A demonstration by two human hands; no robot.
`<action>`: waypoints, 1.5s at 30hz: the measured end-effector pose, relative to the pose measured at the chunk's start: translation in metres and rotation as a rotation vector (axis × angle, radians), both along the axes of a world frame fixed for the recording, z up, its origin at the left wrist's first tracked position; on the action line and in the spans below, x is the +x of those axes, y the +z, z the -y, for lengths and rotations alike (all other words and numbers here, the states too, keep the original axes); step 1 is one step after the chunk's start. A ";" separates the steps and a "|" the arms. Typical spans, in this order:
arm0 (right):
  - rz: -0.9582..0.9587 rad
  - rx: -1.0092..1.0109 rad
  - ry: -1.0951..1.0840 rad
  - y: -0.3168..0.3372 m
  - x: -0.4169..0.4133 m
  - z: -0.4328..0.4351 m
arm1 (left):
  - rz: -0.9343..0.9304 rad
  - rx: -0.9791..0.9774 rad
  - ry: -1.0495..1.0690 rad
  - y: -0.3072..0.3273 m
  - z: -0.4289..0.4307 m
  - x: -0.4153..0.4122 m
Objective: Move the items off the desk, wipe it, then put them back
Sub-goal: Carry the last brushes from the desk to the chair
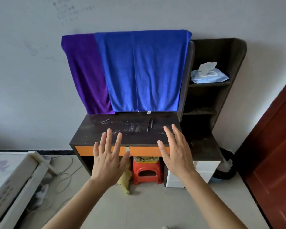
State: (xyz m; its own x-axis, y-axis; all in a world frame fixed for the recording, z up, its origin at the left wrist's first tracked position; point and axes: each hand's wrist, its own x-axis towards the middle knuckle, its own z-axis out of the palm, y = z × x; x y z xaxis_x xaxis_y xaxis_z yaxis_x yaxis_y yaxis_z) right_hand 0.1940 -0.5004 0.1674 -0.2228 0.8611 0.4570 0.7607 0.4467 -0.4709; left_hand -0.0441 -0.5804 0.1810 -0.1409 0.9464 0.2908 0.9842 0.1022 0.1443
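Evidently early: desk (139, 138) dusty, unwiped; left stick (105, 120) at its 11 o'clock, right stick (151, 123) at 1 o'clock, both yet to clear. Over front edge, left hand (108, 160) and right hand (176, 154) empty, fingers spread. On shelf at 2 o'clock, wipes pack (208, 75).

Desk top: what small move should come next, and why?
Probably reach the right hand forward and pinch the thin dark stick near its fingers. It and the left hand hover open; the desk is dusty, and this stick and a second stick at back left must go before wiping.
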 end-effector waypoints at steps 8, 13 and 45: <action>0.080 -0.136 0.062 -0.033 -0.019 -0.164 | -0.024 -0.185 0.084 -0.025 -0.141 -0.023; 0.120 -0.257 0.062 -0.060 -0.033 -0.225 | 0.016 -0.247 0.127 -0.052 -0.188 -0.038; 0.323 -0.855 -0.444 -0.221 -0.252 -0.403 | 0.098 -0.711 0.076 -0.216 -0.465 -0.317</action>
State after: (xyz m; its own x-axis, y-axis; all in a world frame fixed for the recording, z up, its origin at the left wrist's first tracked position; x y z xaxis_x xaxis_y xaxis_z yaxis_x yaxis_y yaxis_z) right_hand -0.0582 -0.0971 -0.0536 0.1929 0.9061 -0.3766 0.9232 -0.2976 -0.2430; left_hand -0.3615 -0.1156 -0.0350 -0.2081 0.8884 -0.4092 0.9566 0.2722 0.1045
